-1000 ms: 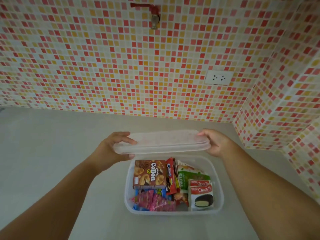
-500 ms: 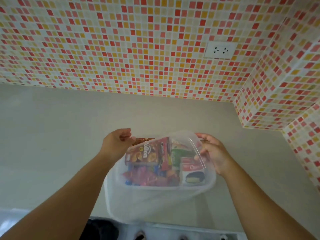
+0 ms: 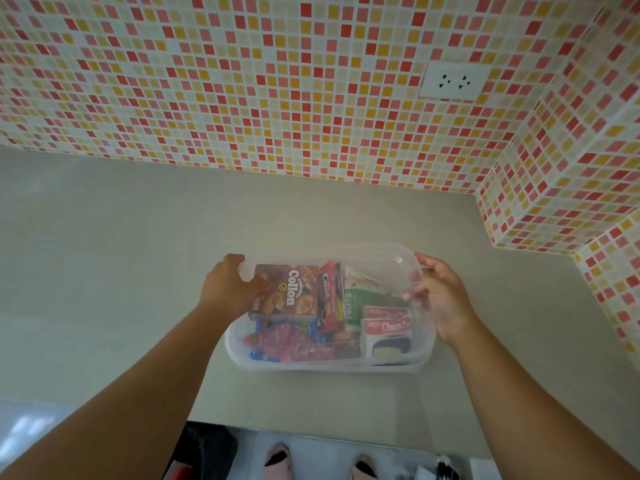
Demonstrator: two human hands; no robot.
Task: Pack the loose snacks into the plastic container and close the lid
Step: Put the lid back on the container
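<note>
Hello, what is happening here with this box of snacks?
A person is closing a clear plastic container full of snacks on a grey counter. The left hand and the right hand each hold one end of the transparent lid, which lies over the container. Whether it is snapped shut, I cannot tell. Through it show a Collon box and Choco Pie packs.

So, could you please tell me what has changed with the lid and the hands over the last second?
The lid has come down from above the container onto it, covering the snacks. The left hand and right hand keep their grip on its two ends throughout; whether it has snapped shut cannot be told. The container, the Collon box and the Choco Pie packs stayed put on the counter.
</note>
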